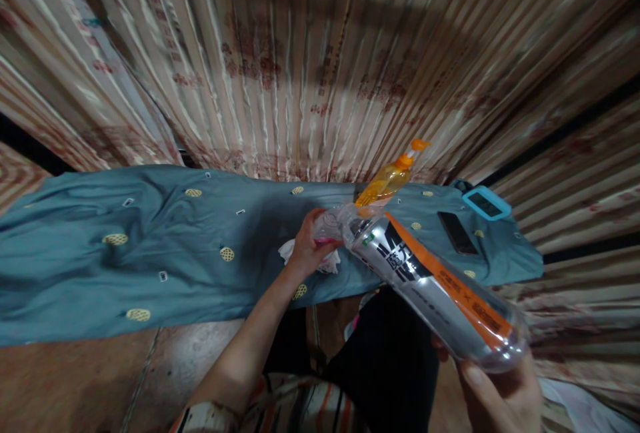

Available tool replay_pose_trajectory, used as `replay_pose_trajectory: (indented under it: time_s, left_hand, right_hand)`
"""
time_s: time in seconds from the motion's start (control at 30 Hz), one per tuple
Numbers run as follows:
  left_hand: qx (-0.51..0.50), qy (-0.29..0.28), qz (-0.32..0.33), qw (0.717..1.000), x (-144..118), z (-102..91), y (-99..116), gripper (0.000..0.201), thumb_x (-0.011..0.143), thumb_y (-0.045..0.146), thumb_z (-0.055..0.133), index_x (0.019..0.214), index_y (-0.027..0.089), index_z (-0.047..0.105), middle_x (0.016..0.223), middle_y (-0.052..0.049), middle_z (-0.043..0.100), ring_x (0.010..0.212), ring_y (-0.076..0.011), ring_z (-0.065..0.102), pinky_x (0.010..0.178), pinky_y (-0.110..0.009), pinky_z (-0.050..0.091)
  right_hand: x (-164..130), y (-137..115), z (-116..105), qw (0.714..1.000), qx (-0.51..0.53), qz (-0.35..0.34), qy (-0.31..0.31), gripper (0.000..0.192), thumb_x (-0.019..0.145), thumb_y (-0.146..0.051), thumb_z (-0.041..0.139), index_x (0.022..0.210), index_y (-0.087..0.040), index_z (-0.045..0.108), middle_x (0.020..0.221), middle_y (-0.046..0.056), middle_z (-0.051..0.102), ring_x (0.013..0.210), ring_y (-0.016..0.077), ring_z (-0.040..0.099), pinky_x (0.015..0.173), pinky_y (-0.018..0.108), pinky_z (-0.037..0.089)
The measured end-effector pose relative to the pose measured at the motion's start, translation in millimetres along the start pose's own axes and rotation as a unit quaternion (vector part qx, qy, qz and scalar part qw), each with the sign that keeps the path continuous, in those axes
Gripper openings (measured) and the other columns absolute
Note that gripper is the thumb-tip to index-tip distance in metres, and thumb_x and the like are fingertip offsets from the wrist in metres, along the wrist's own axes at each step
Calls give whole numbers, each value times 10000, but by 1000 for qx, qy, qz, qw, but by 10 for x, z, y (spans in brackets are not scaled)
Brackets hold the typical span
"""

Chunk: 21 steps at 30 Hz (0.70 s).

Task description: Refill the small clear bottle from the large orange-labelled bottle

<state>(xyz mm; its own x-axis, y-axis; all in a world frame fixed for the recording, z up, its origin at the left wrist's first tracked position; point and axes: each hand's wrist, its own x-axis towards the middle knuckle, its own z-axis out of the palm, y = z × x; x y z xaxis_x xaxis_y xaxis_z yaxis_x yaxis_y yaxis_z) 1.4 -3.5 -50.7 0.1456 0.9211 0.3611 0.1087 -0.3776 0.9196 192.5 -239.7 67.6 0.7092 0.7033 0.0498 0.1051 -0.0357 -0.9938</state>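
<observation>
Clear plastic bottle [435, 289] with an orange-and-black label, held in the air above the person's lap, just before the blue-green cloth [150, 246] that covers the surface. The right hand [500, 389] cups its base, fingers wrapped around it. The left hand [313, 246] is closed at the neck end, over what appears to be a small pink cap, with a white tissue [300, 253] beneath. The bottle's long axis runs diagonally: base low and right, near the viewer; mouth up and left, toward the curtain. A likely hazard: with the bottle so tilted, residual liquid could spill onto the cloth if the cap comes free, or the smooth base could slip from the grip. An orange pump bottle [387, 179] stands just behind, and a dark phone [457, 233] lies to the right.
</observation>
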Motion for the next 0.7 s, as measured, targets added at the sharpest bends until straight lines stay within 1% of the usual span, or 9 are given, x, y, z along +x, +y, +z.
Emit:
replay_pose_trajectory:
  time_s: [0.1,0.23,0.3,0.37,0.43,0.5,0.57,0.63,0.7]
  left_hand:
    - [-6,3,3,1000,-4,4,-18,775,750,392,943,1398,221,556,1401,-123,689,1334,-340,671,1181,-508,514]
    - [-6,-1,4,1000,-7,11,-31,784,756,415,942,1412,223,559,1401,-122,682,1329,-340,665,1162,-503,527]
    - [-5,-1,2,1000,-8,15,-29,784,760,414,938,1418,227,554,1388,-114,686,1312,-335,673,1144,-497,538]
    - [-3,-1,1,1000,-8,17,-24,778,762,408,934,1415,229,552,1382,-109,688,1308,-332,677,1140,-491,541]
    - [-4,0,0,1000,-8,17,-20,776,760,400,932,1411,227,548,1396,-114,684,1321,-333,674,1144,-490,541]
    - [-9,3,-1,1000,-7,16,-19,781,751,395,938,1406,224,548,1407,-123,683,1331,-337,671,1158,-499,533]
    - [-11,5,-1,1000,-6,16,-19,783,741,393,945,1399,225,553,1400,-124,688,1327,-338,675,1172,-509,524]
    - [-12,7,-1,1000,-7,18,-18,779,736,392,947,1392,230,558,1390,-118,693,1318,-336,679,1172,-513,525]
    - [-14,8,-3,1000,-10,21,-12,774,739,390,945,1391,234,559,1387,-113,694,1315,-334,680,1158,-508,538]
  right_hand:
    - [38,83,-44,1000,17,-10,6,1007,693,-520,964,1581,-287,550,1225,92,688,755,220,674,697,385,553]
    - [133,256,-147,998,52,-46,4,896,654,-394,993,1474,-270,653,1071,61,760,689,204,688,617,337,609]
    - [151,282,-160,996,61,-60,-2,868,634,-361,997,1437,-265,679,1020,53,770,661,203,687,588,334,618]
    - [131,239,-126,997,63,-49,2,877,635,-382,998,1444,-281,676,1041,43,766,674,194,694,602,319,616]
    - [87,151,-63,998,57,-23,17,902,635,-442,1001,1460,-298,664,1068,33,752,709,181,694,633,297,598]
    - [41,62,-5,998,49,-1,28,941,638,-495,1001,1486,-306,640,1071,33,729,743,180,680,665,300,577]
    - [11,-1,25,999,45,2,21,983,634,-523,1002,1512,-311,614,1109,46,706,763,193,660,670,325,556]
    - [-5,-33,27,1000,28,4,6,1000,668,-537,981,1553,-318,571,1177,63,685,807,213,657,711,357,551]
    - [-13,-49,14,1000,8,9,-4,988,717,-548,946,1585,-318,533,1200,68,677,842,227,656,748,375,546]
